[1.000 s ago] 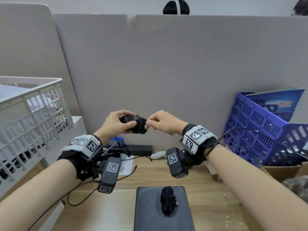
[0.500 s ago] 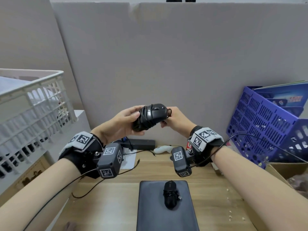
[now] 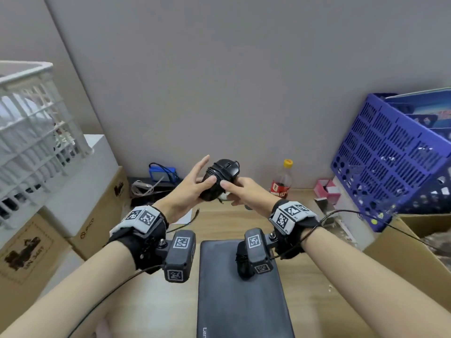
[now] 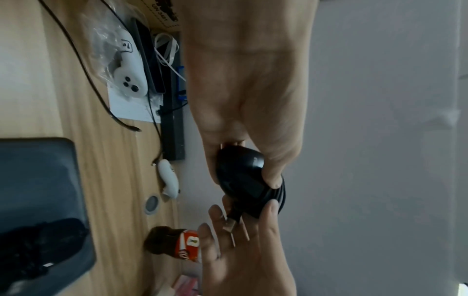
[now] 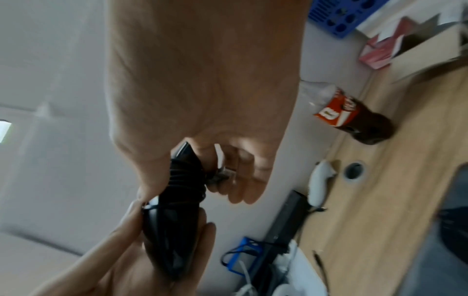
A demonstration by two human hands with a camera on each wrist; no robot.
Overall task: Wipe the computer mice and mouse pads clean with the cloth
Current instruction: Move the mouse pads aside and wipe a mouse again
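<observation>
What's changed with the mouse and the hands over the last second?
The black mouse, cable wound round it, has been turned between the hands: first end-on, now tilted with its buttons up and away. The left hand has shifted to cradle its rear end, fingers straighter; the right hand now pinches the cable-wrapped middle near the USB plug. The head camera tilted down. The second mouse remains on the mouse pad.

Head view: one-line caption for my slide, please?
Both hands, left and right, hold a cable-wrapped black mouse above the mouse pad.
</observation>
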